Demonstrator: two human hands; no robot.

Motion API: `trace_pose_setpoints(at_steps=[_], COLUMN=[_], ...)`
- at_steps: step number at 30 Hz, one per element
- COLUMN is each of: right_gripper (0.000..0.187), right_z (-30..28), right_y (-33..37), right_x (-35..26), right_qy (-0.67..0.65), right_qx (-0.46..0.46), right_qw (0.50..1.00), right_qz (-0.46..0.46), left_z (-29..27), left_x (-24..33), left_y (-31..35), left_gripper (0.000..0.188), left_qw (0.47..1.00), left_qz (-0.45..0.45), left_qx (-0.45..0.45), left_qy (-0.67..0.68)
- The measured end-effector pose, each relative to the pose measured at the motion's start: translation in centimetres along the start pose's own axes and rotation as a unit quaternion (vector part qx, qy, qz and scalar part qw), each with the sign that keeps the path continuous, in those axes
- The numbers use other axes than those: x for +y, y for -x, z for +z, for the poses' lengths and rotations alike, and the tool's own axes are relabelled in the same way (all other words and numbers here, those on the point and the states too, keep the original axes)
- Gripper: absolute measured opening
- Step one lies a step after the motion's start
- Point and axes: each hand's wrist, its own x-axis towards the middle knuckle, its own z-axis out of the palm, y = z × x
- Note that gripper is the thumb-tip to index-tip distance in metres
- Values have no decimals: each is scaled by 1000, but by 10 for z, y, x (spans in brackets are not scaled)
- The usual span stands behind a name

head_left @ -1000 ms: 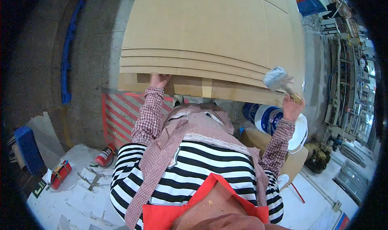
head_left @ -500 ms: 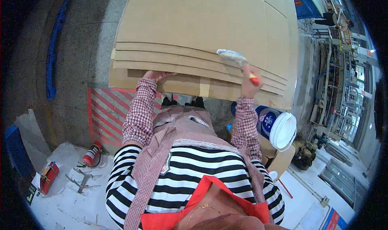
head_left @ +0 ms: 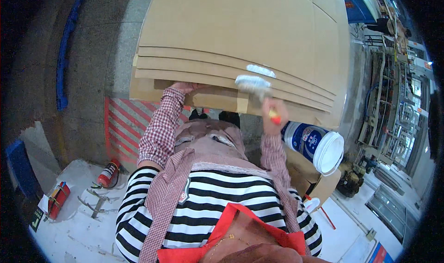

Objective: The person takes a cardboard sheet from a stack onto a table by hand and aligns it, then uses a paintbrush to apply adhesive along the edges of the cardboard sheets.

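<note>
My right hand (head_left: 274, 114) is closed round a paintbrush (head_left: 254, 84) with a red and yellow handle, slightly blurred. Its bristles, coated white, touch the stepped edges of the stacked cardboard sheets (head_left: 222, 27). Just beyond the brush lies a short white wet streak (head_left: 260, 70) on the cardboard. At the near edge of the stack, left of the brush, my left hand (head_left: 185, 87) grips the lowest stepped sheet. Some of its fingers are hidden under that edge. The sheets overlap like stairs, each showing a narrow strip.
A blue and white bucket (head_left: 307, 140) stands right of my right forearm, by an open cardboard box (head_left: 323, 186). Red striped floor marking (head_left: 125, 124) and a fire extinguisher (head_left: 108, 173) are at the left. Metal racks (head_left: 384, 92) and a person (head_left: 384, 26) are far right.
My right hand has drawn the brush down and left toward the near edge. A white streak now shows on the cardboard. My left hand stays at the edge.
</note>
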Motion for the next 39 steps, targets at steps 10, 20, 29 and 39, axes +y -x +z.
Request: trace_pose_setpoints(at_steps=[10,20,29,39], right_gripper=[4,7,6,8], right_z=[18,21,19,39], right_y=[-24,-12,15,-40], right_x=[-20,-38,-28,-62], right_qy=[12,-1,-55,-44], right_qx=[-4,-53,-110,-67], right_qw=[995,998,988,995], right_qz=[-102,-28,-96,-62], left_z=[-11,0,0,3], left_x=[-4,-7,-7,-6], left_y=[0,-4,0,-5], left_gripper=[53,47,47,48], left_qw=[998,992,993,990], left_qz=[24,56,43,50], left_qx=[8,112,72,37], left_qy=[65,26,79,129])
